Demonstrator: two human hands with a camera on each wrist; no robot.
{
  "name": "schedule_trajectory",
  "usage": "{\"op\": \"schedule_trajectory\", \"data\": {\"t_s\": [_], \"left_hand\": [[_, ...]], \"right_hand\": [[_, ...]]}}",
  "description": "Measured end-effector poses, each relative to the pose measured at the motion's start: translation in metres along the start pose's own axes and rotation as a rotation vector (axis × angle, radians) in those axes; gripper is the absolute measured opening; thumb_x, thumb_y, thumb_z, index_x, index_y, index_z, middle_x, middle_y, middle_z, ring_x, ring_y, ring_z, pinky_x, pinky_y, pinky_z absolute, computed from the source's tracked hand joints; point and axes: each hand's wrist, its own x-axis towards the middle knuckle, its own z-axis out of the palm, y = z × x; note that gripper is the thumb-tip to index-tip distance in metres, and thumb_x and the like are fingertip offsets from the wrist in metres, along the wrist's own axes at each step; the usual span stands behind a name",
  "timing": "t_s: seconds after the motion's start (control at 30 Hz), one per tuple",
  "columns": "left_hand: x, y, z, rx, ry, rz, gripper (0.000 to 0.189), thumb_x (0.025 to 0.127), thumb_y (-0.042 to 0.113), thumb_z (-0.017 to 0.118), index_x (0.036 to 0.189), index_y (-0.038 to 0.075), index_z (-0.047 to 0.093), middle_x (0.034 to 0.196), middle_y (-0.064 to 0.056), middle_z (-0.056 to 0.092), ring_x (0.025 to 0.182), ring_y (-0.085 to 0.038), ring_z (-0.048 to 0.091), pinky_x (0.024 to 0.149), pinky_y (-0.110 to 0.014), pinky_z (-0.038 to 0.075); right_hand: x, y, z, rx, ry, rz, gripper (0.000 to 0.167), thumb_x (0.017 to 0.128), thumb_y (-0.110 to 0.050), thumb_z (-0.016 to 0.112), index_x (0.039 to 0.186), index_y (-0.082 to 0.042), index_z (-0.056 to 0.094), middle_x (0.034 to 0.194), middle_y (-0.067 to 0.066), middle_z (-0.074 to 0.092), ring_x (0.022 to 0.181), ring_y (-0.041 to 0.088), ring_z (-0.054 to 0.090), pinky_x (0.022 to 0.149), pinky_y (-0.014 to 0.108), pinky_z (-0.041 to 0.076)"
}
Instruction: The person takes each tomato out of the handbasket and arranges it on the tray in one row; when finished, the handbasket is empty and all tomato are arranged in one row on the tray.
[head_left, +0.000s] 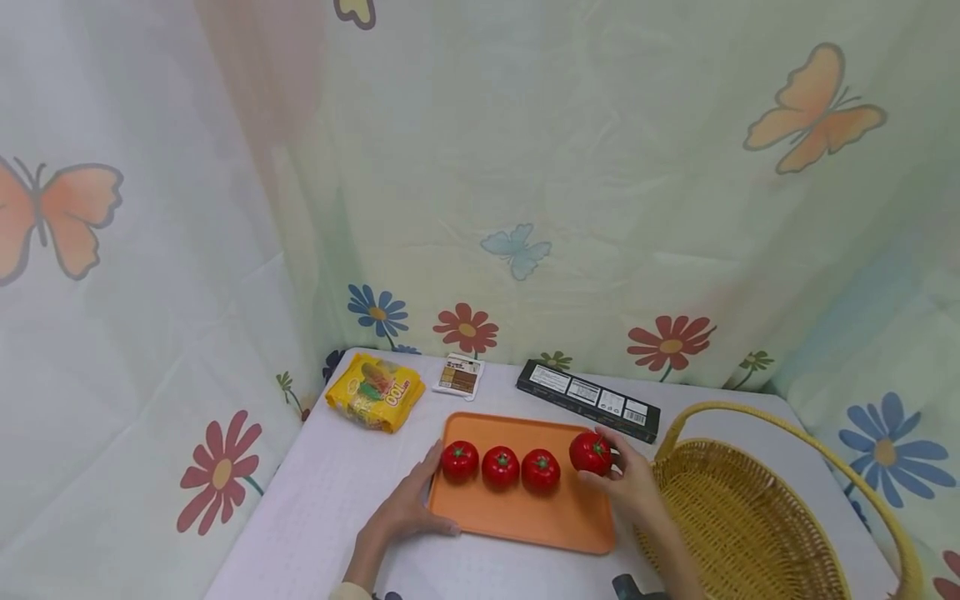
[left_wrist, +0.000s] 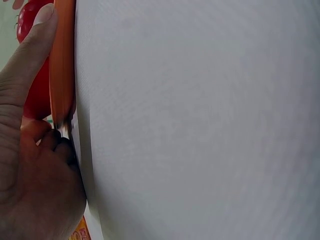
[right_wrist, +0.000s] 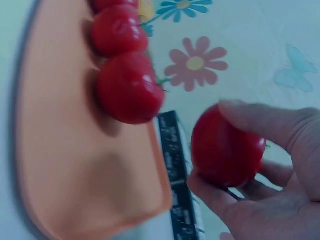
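Observation:
My right hand point(head_left: 626, 479) pinches a red tomato point(head_left: 590, 454) between thumb and fingers, over the right end of an orange tray point(head_left: 495, 521). In the right wrist view this tomato point(right_wrist: 227, 147) hangs apart from the tray. Three more tomatoes stand in a row on the tray: one at the left point(head_left: 460, 461), one in the middle point(head_left: 500, 467) and one at the right point(head_left: 540, 472). My left hand point(head_left: 411, 504) grips the tray's near left corner. Its thumb lies along the near rim point(left_wrist: 62, 75), and its other fingers bend round the left side.
A wicker basket point(head_left: 750, 533) with a tall arched handle stands right of the tray. Behind the tray lie a yellow snack bag point(head_left: 375, 392), a small white-and-brown packet point(head_left: 458, 376) and a long black box point(head_left: 588, 400). A patterned curtain point(head_left: 570, 167) hangs behind the white-covered table point(head_left: 315, 467).

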Motion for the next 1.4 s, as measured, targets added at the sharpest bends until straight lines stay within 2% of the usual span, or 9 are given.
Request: {"op": "schedule_trajectory", "data": {"t_s": [0.17, 0.33, 0.6, 0.83, 1.1, 1.4], "left_hand": [[-0.001, -0.002, -0.001, 0.002, 0.002, -0.002, 0.14, 0.065, 0.046, 0.104, 0.174, 0.034, 0.017, 0.181, -0.005, 0.02, 0.165, -0.047, 0.013, 0.127, -0.073, 0.022], [0.0, -0.002, -0.002, 0.005, 0.008, -0.003, 0.14, 0.065, 0.048, 0.104, 0.174, 0.034, 0.017, 0.181, -0.005, 0.02, 0.165, -0.047, 0.013, 0.127, -0.073, 0.022], [0.003, -0.004, -0.001, 0.021, 0.008, -0.017, 0.141, 0.064, 0.051, 0.103, 0.174, 0.037, 0.017, 0.181, -0.002, 0.02, 0.166, -0.044, 0.013, 0.128, -0.071, 0.022], [0.003, -0.001, -0.001, 0.012, 0.01, -0.007, 0.141, 0.064, 0.048, 0.104, 0.174, 0.036, 0.017, 0.181, -0.004, 0.021, 0.165, -0.046, 0.014, 0.127, -0.073, 0.022], [-0.001, 0.0, -0.001, 0.011, 0.005, -0.003, 0.141, 0.065, 0.044, 0.105, 0.175, 0.034, 0.016, 0.181, -0.004, 0.021, 0.165, -0.047, 0.014, 0.127, -0.073, 0.021], [-0.004, -0.001, -0.003, 0.017, 0.01, -0.006, 0.14, 0.065, 0.046, 0.104, 0.174, 0.034, 0.017, 0.18, -0.003, 0.022, 0.165, -0.046, 0.015, 0.126, -0.074, 0.023]], "right_hand": [[0.003, 0.008, 0.015, 0.003, 0.043, 0.016, 0.085, 0.09, 0.005, 0.083, 0.162, -0.001, 0.039, 0.16, 0.031, 0.045, 0.146, 0.054, 0.045, 0.119, 0.06, 0.044], [0.004, 0.013, 0.027, -0.057, 0.101, 0.001, 0.087, 0.089, 0.005, 0.083, 0.162, 0.004, 0.035, 0.158, 0.035, 0.045, 0.147, 0.057, 0.042, 0.12, 0.064, 0.041], [0.002, 0.031, 0.041, -0.123, 0.158, 0.002, 0.091, 0.091, 0.004, 0.081, 0.165, 0.004, 0.028, 0.164, 0.032, 0.04, 0.155, 0.052, 0.034, 0.128, 0.064, 0.028], [-0.002, 0.036, 0.047, -0.157, 0.194, -0.048, 0.087, 0.088, 0.005, 0.082, 0.161, 0.007, 0.034, 0.158, 0.036, 0.046, 0.15, 0.054, 0.041, 0.127, 0.066, 0.031], [-0.001, 0.04, 0.05, -0.175, 0.187, 0.026, 0.092, 0.089, 0.004, 0.082, 0.163, 0.007, 0.028, 0.159, 0.037, 0.041, 0.152, 0.054, 0.036, 0.127, 0.066, 0.029], [-0.004, 0.043, 0.054, -0.187, 0.201, 0.041, 0.092, 0.089, 0.003, 0.083, 0.163, 0.006, 0.029, 0.161, 0.036, 0.04, 0.153, 0.055, 0.035, 0.126, 0.067, 0.03]]}}
